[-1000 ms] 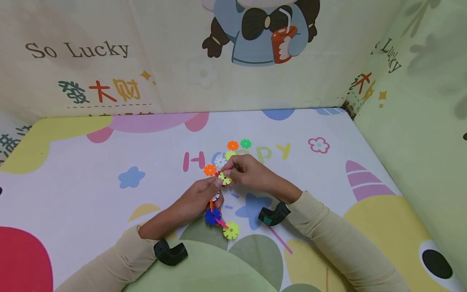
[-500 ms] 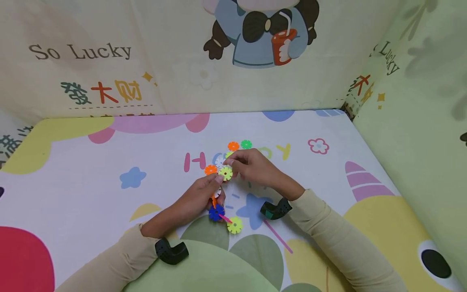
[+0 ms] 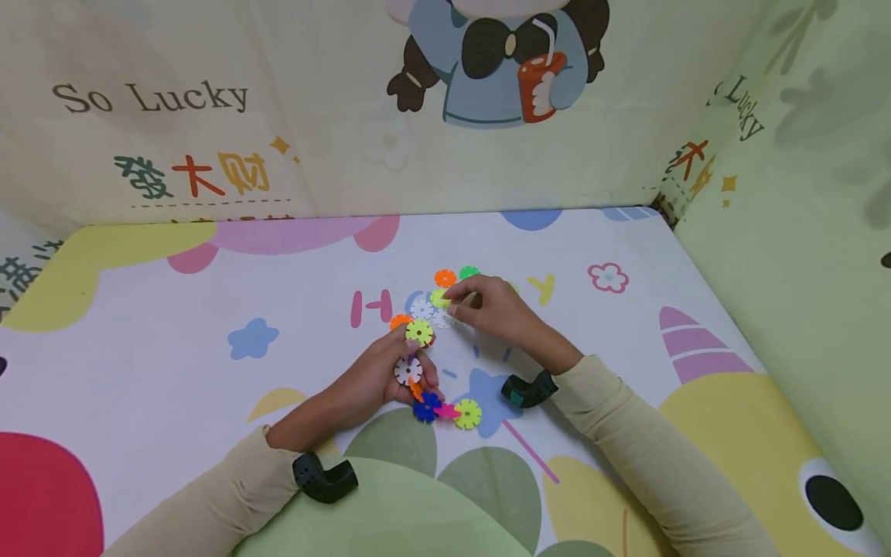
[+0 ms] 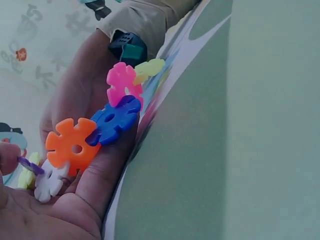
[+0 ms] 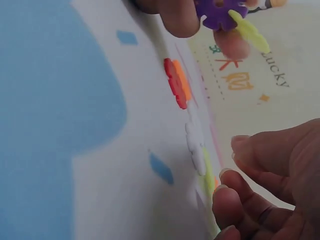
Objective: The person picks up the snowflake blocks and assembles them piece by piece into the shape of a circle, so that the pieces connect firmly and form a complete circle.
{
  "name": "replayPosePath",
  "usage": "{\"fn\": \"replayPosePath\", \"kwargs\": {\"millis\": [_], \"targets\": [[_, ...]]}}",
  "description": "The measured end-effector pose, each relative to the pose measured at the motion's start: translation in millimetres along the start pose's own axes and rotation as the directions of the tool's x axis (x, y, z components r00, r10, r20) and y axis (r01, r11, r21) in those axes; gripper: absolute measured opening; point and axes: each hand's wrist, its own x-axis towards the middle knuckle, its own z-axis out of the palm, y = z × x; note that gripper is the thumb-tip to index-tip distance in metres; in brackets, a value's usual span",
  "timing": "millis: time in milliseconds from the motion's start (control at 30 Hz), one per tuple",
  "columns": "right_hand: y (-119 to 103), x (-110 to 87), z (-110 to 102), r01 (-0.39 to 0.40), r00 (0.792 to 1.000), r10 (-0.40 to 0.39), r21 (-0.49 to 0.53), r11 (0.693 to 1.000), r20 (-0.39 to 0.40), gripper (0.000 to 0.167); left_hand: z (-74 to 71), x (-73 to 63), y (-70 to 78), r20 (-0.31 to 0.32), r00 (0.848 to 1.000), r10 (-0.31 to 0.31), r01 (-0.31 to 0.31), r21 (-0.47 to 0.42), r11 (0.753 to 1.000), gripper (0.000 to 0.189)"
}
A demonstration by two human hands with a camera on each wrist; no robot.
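Note:
My left hand (image 3: 376, 381) grips a chain of interlocked, notched plastic snowflake discs. A yellow-green disc (image 3: 419, 332) tops the chain, with a purple disc (image 5: 219, 14) slotted into it. Below come a white disc (image 3: 408, 371), an orange disc (image 4: 71, 142), a blue disc (image 4: 114, 121) and a pink disc (image 4: 122, 82). Another yellow disc (image 3: 469, 415) ends it at the lower right. Fingers parted, my right hand (image 3: 493, 308) hovers beside a loose yellow-green disc (image 3: 438, 299); nothing shows between its thumb and fingers.
Loose discs lie on the printed tabletop beyond the left hand: an orange one (image 3: 445, 278), a green one (image 3: 469, 272), a white one (image 3: 421, 309), a second white one (image 3: 443, 319), another orange one (image 3: 400, 320) and a red one (image 5: 175, 84). A cloth wall stands behind.
My right hand has left the chain's top disc and moved up and right toward the loose discs. In the left hand, the chain has turned, its lower end swinging right.

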Motion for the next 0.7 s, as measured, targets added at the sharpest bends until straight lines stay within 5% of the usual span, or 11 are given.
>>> {"fn": "replayPosePath", "kwargs": {"millis": [433,700], "targets": [[1.6,3.3,7.4,0.014,0.999,-0.005,-0.193,0.981,0.048,0.029,1.1,0.0,-1.3,-0.005,1.0,0.003,-0.003,0.071,0.998,0.041],[0.6,1.8,7.2,0.012,0.998,0.002,-0.206,0.978,0.069,0.022,1.3,1.7,-6.0,-0.066,0.997,0.027,-0.02,0.11,0.994,0.046]]}}
